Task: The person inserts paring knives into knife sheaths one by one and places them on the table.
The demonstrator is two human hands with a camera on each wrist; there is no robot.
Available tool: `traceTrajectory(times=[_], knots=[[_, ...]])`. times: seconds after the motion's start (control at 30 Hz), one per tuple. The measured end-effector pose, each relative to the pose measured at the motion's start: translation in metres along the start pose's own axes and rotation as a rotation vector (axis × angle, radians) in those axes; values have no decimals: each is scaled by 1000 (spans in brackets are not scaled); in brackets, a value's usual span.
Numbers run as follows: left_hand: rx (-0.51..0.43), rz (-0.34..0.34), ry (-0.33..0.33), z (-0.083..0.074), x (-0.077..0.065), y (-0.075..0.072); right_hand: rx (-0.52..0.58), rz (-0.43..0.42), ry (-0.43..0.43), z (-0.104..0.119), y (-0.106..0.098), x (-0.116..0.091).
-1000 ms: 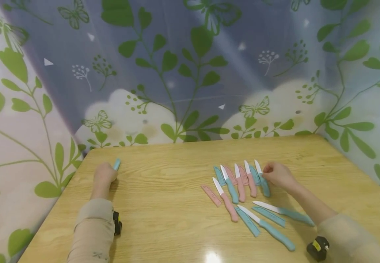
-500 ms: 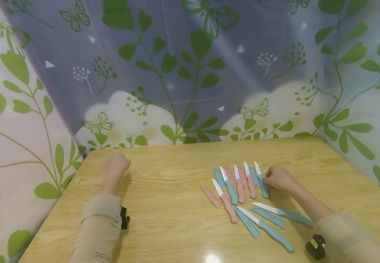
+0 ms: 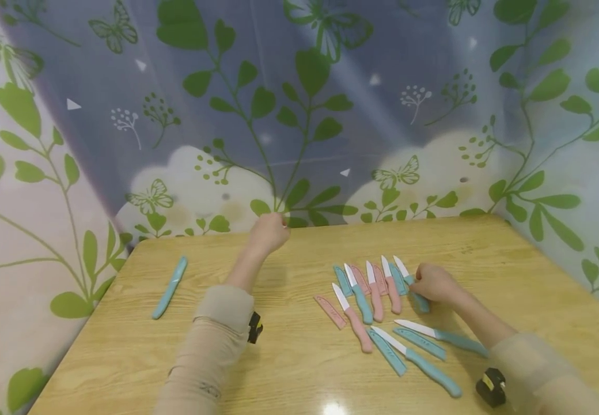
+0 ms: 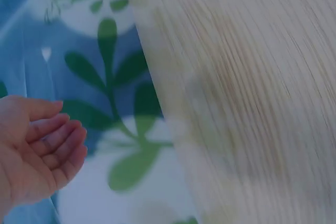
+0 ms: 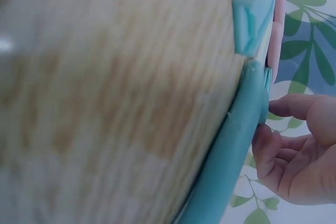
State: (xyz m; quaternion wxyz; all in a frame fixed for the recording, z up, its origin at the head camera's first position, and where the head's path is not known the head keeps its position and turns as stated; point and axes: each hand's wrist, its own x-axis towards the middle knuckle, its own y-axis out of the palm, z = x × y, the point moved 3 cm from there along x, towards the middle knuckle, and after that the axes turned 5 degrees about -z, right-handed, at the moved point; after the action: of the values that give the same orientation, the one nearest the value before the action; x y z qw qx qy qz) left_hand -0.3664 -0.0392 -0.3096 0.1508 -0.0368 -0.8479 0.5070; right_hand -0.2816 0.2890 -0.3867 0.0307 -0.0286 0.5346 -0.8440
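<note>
Over the back edge of the table, my left hand (image 3: pixel 270 233) is raised with nothing in it. Its fingers curl loosely in the left wrist view, palm showing. My right hand (image 3: pixel 434 283) pinches the blue handle of a paring knife (image 3: pixel 420 301) at the right end of a row, its white blade pointing away. Thumb and fingertips meet that handle in the right wrist view. Beside it lie pink-handled knives (image 3: pixel 394 297) and another blue-handled knife (image 3: pixel 363 304), with blue and pink sheaths (image 3: pixel 400 281) among their blades. A blue sheathed knife (image 3: pixel 170 288) lies alone at the left.
Closer to me on the wooden table (image 3: pixel 227 369) are a pink knife (image 3: pixel 357 328), a pink sheath (image 3: pixel 330 312), two blue knives (image 3: pixel 431 372) and two blue sheaths (image 3: pixel 386 351). A leaf-patterned cloth (image 3: pixel 299 115) hangs along the table's back edge.
My left hand has let go of the blue sheathed knife at the left and moved right along the back edge. The knife at my right hand has turned slightly, its tip leftward.
</note>
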Motion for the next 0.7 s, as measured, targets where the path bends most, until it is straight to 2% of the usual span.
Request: traceTrajectory(times=[0.17, 0.4, 0.53, 0.7], knots=[[85, 85, 162, -44, 0, 26, 11, 32, 10, -7, -2, -1], [354, 173, 399, -102, -5, 66, 28, 62, 20, -15, -9, -5], [483, 201, 532, -131, -11, 86, 49, 94, 32, -17, -13, -8], [663, 187, 694, -159, -19, 114, 62, 115, 20, -21, -14, -11]])
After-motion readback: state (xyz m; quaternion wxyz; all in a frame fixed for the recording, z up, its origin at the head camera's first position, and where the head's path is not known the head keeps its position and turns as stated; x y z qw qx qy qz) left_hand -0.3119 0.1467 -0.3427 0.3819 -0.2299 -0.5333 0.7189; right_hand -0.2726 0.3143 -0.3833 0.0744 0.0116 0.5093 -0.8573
